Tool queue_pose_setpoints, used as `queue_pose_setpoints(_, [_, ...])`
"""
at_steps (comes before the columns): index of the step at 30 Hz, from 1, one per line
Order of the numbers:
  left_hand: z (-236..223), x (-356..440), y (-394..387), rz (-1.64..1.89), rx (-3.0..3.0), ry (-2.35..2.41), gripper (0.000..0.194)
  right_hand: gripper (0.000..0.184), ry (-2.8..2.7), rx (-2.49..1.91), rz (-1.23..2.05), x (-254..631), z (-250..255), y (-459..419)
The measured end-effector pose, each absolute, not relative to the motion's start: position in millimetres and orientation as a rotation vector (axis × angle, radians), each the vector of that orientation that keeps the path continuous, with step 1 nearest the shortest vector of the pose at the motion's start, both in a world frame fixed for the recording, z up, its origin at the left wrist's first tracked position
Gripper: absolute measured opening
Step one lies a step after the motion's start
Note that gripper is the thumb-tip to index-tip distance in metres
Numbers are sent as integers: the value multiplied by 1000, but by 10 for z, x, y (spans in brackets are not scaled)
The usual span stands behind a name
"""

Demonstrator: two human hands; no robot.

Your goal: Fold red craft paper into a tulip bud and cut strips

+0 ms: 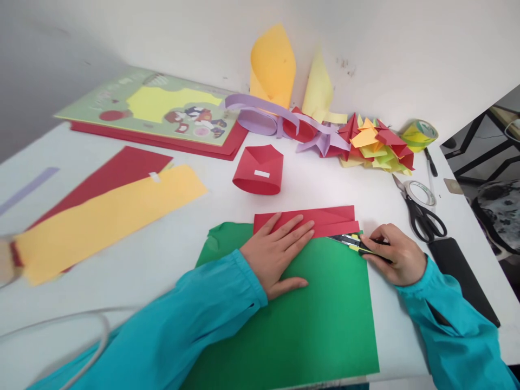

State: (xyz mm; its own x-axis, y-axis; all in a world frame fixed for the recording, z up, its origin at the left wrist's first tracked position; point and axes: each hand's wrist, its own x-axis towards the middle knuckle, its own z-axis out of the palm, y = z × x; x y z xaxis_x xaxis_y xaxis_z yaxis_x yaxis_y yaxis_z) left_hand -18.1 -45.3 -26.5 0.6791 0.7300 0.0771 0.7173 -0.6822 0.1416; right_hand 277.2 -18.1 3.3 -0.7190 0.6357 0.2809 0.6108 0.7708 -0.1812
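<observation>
My left hand lies flat with its fingers spread, pressing a folded strip of red paper down on a green sheet. In my right hand is a utility knife with black and yellow parts. Its blade points left, along the red strip's lower edge near the strip's right end. The green sheet's upper left corner is crumpled. Just beyond the strip stands a red paper piece rolled into a flattened tube, with a small white label on its front.
Black scissors, a tape roll and a black flat object lie at right. Folded paper shapes and yellow cones line the wall. A yellow strip and a printed board are at left.
</observation>
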Motion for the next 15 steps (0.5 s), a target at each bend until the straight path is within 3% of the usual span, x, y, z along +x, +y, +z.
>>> queue_pose_setpoints(15, [-280,-177,-450,186,2755,1196,85,27,-2623,-985,71,2708,22,-202])
